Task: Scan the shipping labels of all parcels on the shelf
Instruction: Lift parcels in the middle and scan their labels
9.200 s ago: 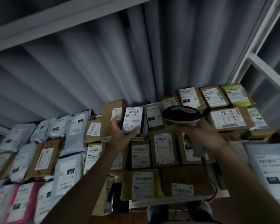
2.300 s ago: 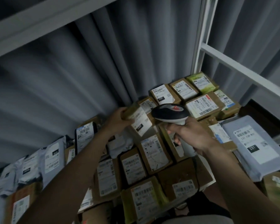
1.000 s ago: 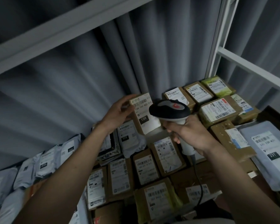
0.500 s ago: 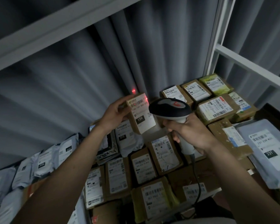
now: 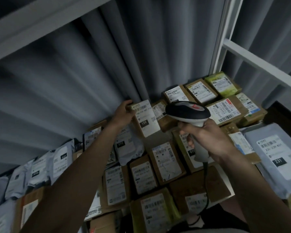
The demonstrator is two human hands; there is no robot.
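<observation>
Dim view down onto a shelf (image 5: 225,198) packed w/ parcels. Step in hand, judging by the pose: scanning one parcel's label. Left hand (image 5: 123,113) holds a small brown box (image 5: 145,118) tilted up above the others, fingers curled round its upper left edge, white label w/ barcode and "15H" facing the camera. Right hand (image 5: 207,137) wraps the handle of a corded scanner (image 5: 188,111), its dark head just right of the box, nearly touching, aimed toward the label. No red beam visible on the label. Next move probably calls for setting this box back and picking a neighbour, e.g. the brown boxes (image 5: 173,95) in the back row or the grey bags (image 5: 60,158) at left.
</observation>
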